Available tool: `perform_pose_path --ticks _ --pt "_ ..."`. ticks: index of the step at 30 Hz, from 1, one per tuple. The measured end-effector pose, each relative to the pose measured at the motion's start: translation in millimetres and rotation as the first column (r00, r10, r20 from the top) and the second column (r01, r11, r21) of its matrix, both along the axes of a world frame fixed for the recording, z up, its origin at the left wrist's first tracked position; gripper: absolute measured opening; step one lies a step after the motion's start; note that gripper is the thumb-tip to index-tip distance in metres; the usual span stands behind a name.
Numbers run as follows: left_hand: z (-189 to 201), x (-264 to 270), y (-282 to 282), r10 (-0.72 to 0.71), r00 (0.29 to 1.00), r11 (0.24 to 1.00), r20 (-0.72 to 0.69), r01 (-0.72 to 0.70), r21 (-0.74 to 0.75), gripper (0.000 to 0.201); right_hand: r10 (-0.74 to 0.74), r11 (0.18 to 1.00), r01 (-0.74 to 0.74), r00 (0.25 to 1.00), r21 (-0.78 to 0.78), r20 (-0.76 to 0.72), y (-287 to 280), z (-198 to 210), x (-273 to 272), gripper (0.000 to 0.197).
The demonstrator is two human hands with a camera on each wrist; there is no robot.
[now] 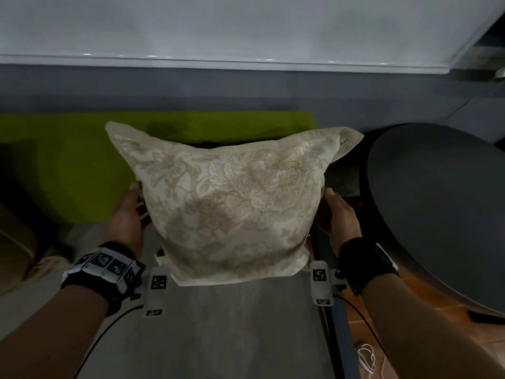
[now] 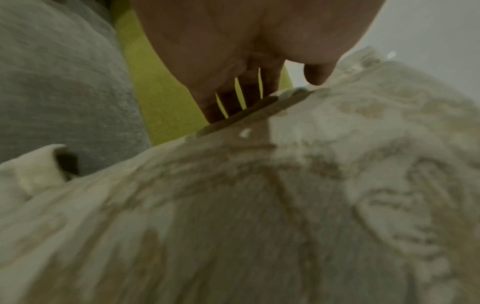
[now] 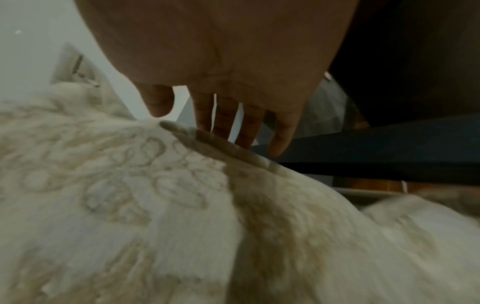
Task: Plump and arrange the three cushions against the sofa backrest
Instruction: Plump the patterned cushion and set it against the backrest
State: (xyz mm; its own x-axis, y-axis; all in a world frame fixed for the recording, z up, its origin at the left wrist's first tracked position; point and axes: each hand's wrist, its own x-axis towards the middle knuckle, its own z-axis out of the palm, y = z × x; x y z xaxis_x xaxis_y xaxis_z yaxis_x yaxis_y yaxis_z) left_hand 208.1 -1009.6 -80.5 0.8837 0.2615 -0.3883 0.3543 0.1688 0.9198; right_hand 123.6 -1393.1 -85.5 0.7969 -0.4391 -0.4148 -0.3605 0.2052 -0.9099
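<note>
A cream cushion (image 1: 232, 203) with a pale floral pattern is held upright above the grey sofa seat (image 1: 218, 329), in front of the green backrest (image 1: 82, 160). My left hand (image 1: 131, 214) lies flat against its left edge and my right hand (image 1: 338, 212) against its right edge. In the left wrist view the straight fingers (image 2: 228, 102) run behind the cushion (image 2: 259, 205) with the thumb at its seam. The right wrist view shows spread, straight fingers (image 3: 226, 119) behind the cushion (image 3: 130, 205). A beige cushion (image 1: 13, 242) shows partly at the far left.
A dark round table (image 1: 437, 209) stands close on the right of the sofa, over a wooden floor (image 1: 410, 296). A grey wall with a white panel (image 1: 246, 28) rises behind the backrest. A white cord (image 1: 364, 356) lies on the floor.
</note>
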Motion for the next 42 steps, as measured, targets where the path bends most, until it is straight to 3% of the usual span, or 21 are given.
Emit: perform_pose_path --ticks 1,3,5,6,10,15,19,24,26,28,29,30,31,32,33,34,36,37,38,41,42 --pt "2 5 2 -0.018 0.999 1.000 0.033 0.018 -0.001 0.049 0.014 1.000 -0.014 0.999 0.009 0.047 0 7 6 0.064" --pt "10 17 4 -0.036 0.993 0.999 0.109 0.034 0.020 0.053 0.034 0.999 -0.032 0.992 -0.021 0.117 -1 24 22 0.042" --pt "22 26 7 -0.037 0.983 0.998 0.178 0.026 0.064 0.028 -0.015 0.995 0.029 0.989 -0.098 0.147 -4 42 37 0.015" --pt "28 28 8 -0.017 0.981 0.997 0.196 0.003 0.072 0.014 -0.063 0.982 0.087 0.988 -0.165 0.144 -6 46 42 0.013" --pt "41 31 17 0.077 0.970 0.994 0.232 -0.092 0.052 0.018 -0.182 0.942 0.208 0.976 -0.264 0.121 -15 53 44 0.020" --pt "60 35 9 -0.033 0.974 0.997 0.226 0.048 -0.058 0.024 -0.125 0.991 0.130 0.981 -0.029 0.147 -11 60 45 0.024" --pt "77 46 15 0.022 0.962 0.999 0.270 -0.030 0.023 0.022 -0.181 0.948 0.214 0.971 -0.234 0.156 -19 74 53 0.019" --pt "73 58 16 0.152 0.970 0.986 0.192 -0.162 0.041 0.016 -0.259 0.910 0.280 0.960 -0.305 0.111 -20 71 61 0.015" --pt "66 51 17 0.195 0.952 0.961 0.234 -0.233 0.149 0.031 -0.303 0.830 0.354 0.935 -0.430 0.185 -8 75 45 0.025" --pt "64 25 16 0.094 0.916 0.843 0.390 -0.282 0.459 0.052 -0.122 0.731 0.334 0.922 -0.596 0.367 18 86 13 0.034" --pt "65 5 8 -0.054 0.887 0.751 0.459 -0.267 0.604 0.056 0.099 0.649 0.280 0.891 -0.708 0.443 36 90 -4 0.035" --pt "68 -18 -7 -0.254 0.836 0.665 0.487 -0.215 0.715 0.056 0.365 0.498 0.212 0.829 -0.841 0.425 54 88 -17 0.037" --pt "72 -40 -26 -0.472 0.746 0.567 0.469 -0.150 0.810 0.053 0.585 0.295 0.154 0.751 -0.943 0.306 69 79 -25 0.041" --pt "70 -56 -44 -0.672 0.597 0.459 0.438 -0.128 0.879 0.051 0.700 0.117 0.104 0.696 -0.988 0.156 82 68 -27 0.047" --pt "63 -64 -59 -0.813 0.459 0.336 0.358 -0.132 0.933 0.051 0.737 0.014 0.043 0.674 -0.999 0.039 92 55 -25 0.053" --pt "56 -66 -72 -0.884 0.395 0.207 0.251 -0.151 0.967 0.053 0.740 -0.022 -0.012 0.673 -1.000 -0.025 99 46 -18 0.056" --pt "42 -46 -79 -0.879 0.475 -0.011 0.046 -0.117 0.993 0.059 0.684 -0.068 -0.121 0.717 -0.990 -0.134 100 40 5 0.058" --pt "42 -34 -79 -0.850 0.526 -0.074 -0.024 -0.074 0.995 0.062 0.632 -0.085 -0.162 0.754 -0.983 -0.179 97 42 17 0.059" --pt "43 -21 -79 -0.829 0.556 -0.108 -0.063 -0.049 0.993 0.064 0.574 -0.070 -0.208 0.791 -0.976 -0.210 92 45 31 0.060" --pt "48 3 -80 -0.800 0.587 -0.163 -0.127 -0.008 0.987 0.069 0.473 0.133 -0.341 0.847 -0.931 -0.242 71 57 69 0.064" --pt "49 6 -82 -0.793 0.594 -0.169 -0.134 -0.003 0.986 0.070 0.460 0.163 -0.358 0.852 -0.919 -0.250 65 59 77 0.067"
